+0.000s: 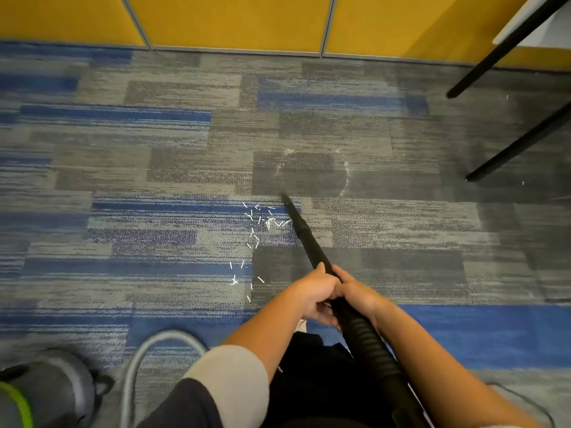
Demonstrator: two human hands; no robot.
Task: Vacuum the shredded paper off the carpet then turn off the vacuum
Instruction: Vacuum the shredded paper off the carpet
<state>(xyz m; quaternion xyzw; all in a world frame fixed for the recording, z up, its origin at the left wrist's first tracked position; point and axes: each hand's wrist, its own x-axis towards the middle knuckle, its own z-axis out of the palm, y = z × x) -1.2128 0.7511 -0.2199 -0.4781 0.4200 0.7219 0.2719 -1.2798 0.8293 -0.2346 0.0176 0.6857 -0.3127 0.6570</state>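
Both hands, left hand & right hand, wrapped round wand. Nozzle tip just right of shredded paper; sweep left, slow, tip low on carpet.

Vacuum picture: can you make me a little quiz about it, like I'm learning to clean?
1. True or false: the left hand and the right hand both grip the vacuum wand.
2. On which side of the wand does most of the shredded paper lie? A) left B) right C) on top of it
3. Fill in: the wall panels beyond the carpet are ____.

Key: 1 true; 2 A; 3 yellow.
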